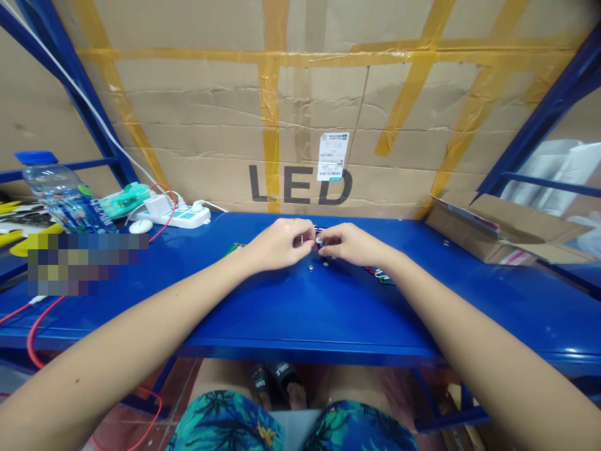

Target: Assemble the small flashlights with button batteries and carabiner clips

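Note:
Both hands meet over the middle of the blue table [291, 313]. My right hand [347, 243] pinches a small dark-blue cylinder with a silvery end [320, 242] between thumb and fingers. Just to its left, my left hand [284, 243] is closed with thumb and fingertips together; a tiny shiny bit shows there, but what it holds is hidden. Below the hands lie a small gold-coloured disc [310, 268] and a pale disc [325, 264]. Coloured clip-like loops [380, 274] lie partly under my right forearm. A green-edged item [233, 249] shows behind my left wrist.
At left stand a water bottle with a blue cap [61, 194], a white power strip [183, 216] with plugs, a white rounded gadget [141, 226] and a red cable [35, 335]. An open cardboard box [483, 228] sits at right. A large taped carton [225, 125] walls the back.

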The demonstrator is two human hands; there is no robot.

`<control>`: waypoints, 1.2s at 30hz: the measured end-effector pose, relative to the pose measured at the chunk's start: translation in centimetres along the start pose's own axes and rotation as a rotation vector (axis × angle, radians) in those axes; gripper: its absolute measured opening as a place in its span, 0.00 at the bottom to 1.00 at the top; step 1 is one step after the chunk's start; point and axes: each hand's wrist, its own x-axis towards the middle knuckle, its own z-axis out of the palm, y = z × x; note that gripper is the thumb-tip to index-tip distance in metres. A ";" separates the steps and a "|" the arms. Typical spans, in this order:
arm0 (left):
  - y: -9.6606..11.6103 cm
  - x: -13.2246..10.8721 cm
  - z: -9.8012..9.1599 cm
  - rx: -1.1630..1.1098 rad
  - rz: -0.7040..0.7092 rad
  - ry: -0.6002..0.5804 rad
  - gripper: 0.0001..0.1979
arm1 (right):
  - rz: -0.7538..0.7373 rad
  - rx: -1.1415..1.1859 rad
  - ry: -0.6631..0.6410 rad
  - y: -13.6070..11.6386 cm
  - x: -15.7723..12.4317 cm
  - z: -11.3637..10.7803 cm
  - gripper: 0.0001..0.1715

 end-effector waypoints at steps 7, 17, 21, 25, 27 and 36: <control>-0.6 -0.2 0.1 -0.074 0.042 -0.442 0.09 | -0.011 -0.081 0.019 0.7 0.1 -0.3 0.10; -0.4 -0.2 0.4 -0.193 -0.102 -0.482 0.05 | -0.068 -0.104 0.006 0.9 0.3 -0.2 0.08; -0.3 0.0 0.4 -0.135 -0.084 -0.194 0.04 | -0.052 -0.099 0.004 0.9 0.3 -0.2 0.10; -0.2 0.1 0.7 -0.067 -0.062 0.043 0.03 | -0.027 -0.053 -0.007 0.7 0.2 0.0 0.10; -0.1 0.1 0.9 -0.052 -0.044 0.046 0.03 | -0.030 -0.036 -0.008 0.6 0.1 0.1 0.10; 0.9 0.2 0.5 -0.062 -0.035 0.003 0.06 | -0.030 0.050 0.001 0.7 0.3 0.3 0.09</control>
